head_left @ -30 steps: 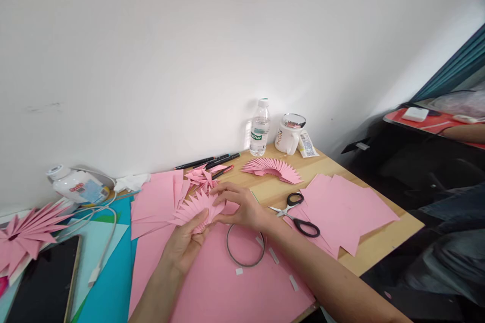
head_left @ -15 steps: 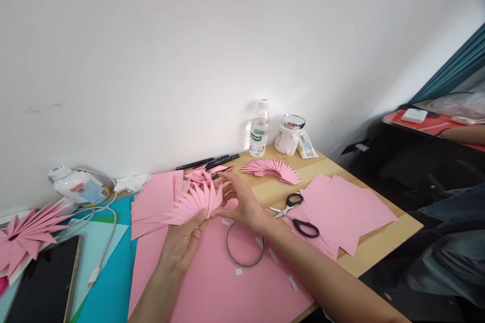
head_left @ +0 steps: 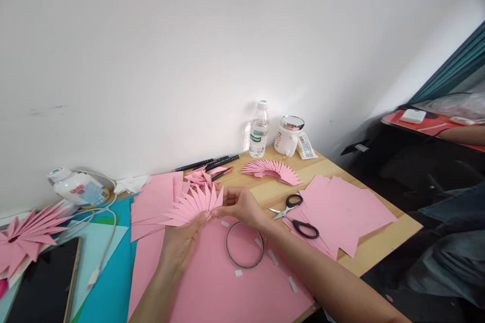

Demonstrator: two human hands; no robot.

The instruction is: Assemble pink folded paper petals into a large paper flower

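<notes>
A fan of folded pink paper spikes is held up over a large pink sheet. My left hand pinches the fan at its base from below. My right hand grips the fan's right end with its fingers curled. Just under my right wrist a thin metal ring lies on the sheet, with small white tape pieces around it.
Black scissors and a stack of pink sheets lie to the right. A second pink fan, markers, a water bottle and a mug stand by the wall. A phone, cable and a finished pink flower are left.
The fan has been lifted from lying flat to standing upright between both hands. My right hand moved from its top to its right end and closed on it.
</notes>
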